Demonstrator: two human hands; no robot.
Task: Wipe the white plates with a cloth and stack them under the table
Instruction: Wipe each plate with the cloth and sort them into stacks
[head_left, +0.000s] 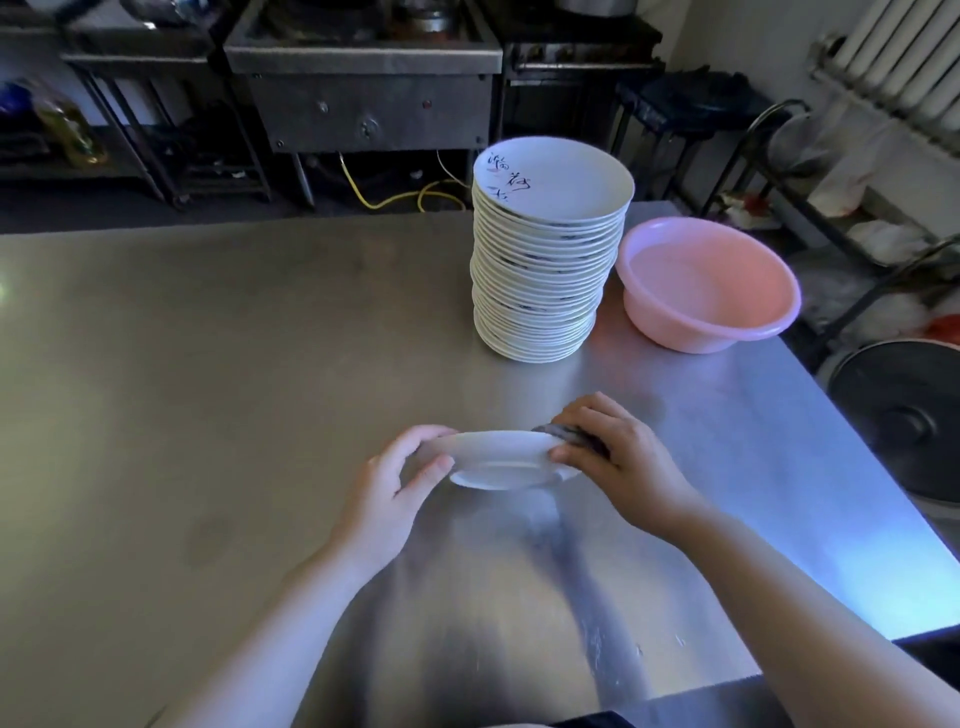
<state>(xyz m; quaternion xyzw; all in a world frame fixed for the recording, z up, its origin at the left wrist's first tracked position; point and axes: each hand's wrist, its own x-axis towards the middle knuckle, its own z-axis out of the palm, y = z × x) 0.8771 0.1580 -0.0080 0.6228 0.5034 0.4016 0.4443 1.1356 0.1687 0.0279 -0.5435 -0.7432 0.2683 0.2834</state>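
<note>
Now both hands hold a white plate (501, 460) above the bench's (208, 364) near edge: left hand (395, 478) grips its rim, right hand (613, 452) pinches a dark cloth (566, 434) against it

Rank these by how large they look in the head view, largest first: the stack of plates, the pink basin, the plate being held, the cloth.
1. Stack of plates
2. Pink basin, close to the stack in apparent size, so unsure
3. Held plate, nearer the camera
4. Cloth, mostly hidden
</note>
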